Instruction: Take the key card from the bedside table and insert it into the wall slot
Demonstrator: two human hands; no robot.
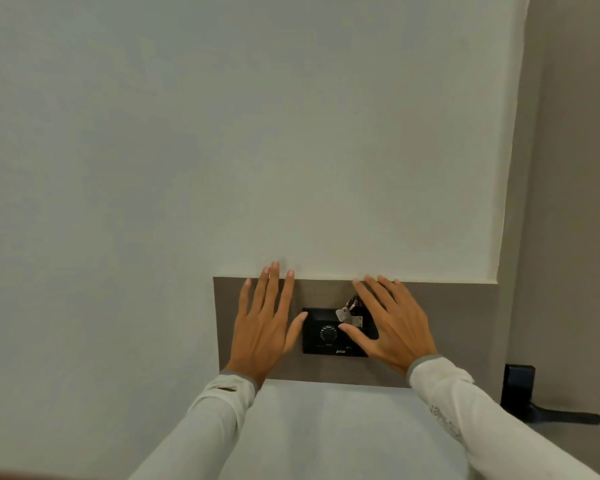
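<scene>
A black wall unit (321, 336) with a round dial is mounted on a brown panel (458, 327). A metal key on a ring (347, 311) hangs at the unit's top right, where a dark tag seems to sit in the slot; the card itself is mostly hidden behind my right hand. My left hand (265, 322) is spread flat on the panel just left of the unit, thumb touching its edge. My right hand (390, 323) is spread to the right, covering the unit's right side, thumb lying across its face below the key. Neither hand holds anything.
A pale wall fills the view above and left of the panel. A grey door (568, 202) stands at the right with a black lock plate and lever handle (548, 407) low down. My light long sleeves reach in from below.
</scene>
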